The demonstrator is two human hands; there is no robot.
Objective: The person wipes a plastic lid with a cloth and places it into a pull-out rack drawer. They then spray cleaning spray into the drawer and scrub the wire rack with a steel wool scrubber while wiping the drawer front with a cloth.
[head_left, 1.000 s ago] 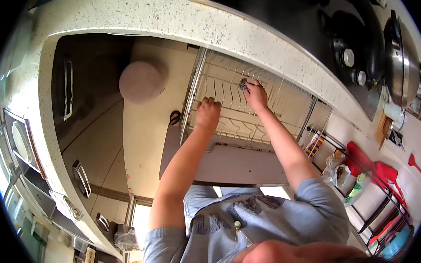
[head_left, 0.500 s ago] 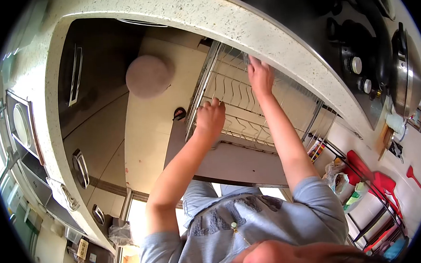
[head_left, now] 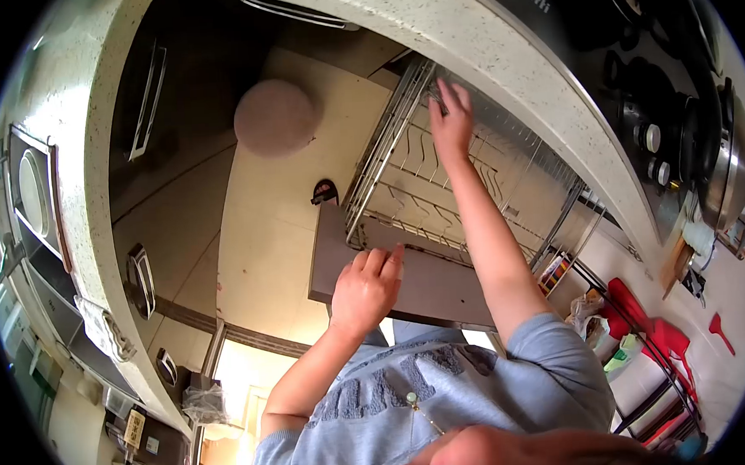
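Reaching right hand (head_left: 451, 123): fingers parted; grip cannot be told; wire basket (head_left: 430, 200), eleven o'clock.
Left hand (head_left: 365, 288): loosely open, seven o'clock.
Wire hazard: slipping could scrape fingers.

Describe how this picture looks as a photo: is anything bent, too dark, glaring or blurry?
Head view: strong wide-angle distortion, black corners, the speckled countertop bowed into an arc; head view: the dark cabinet front sinks into shadow, while a patch beside the left forearm washes out almost white; head view: the right hand looks slightly blurred.
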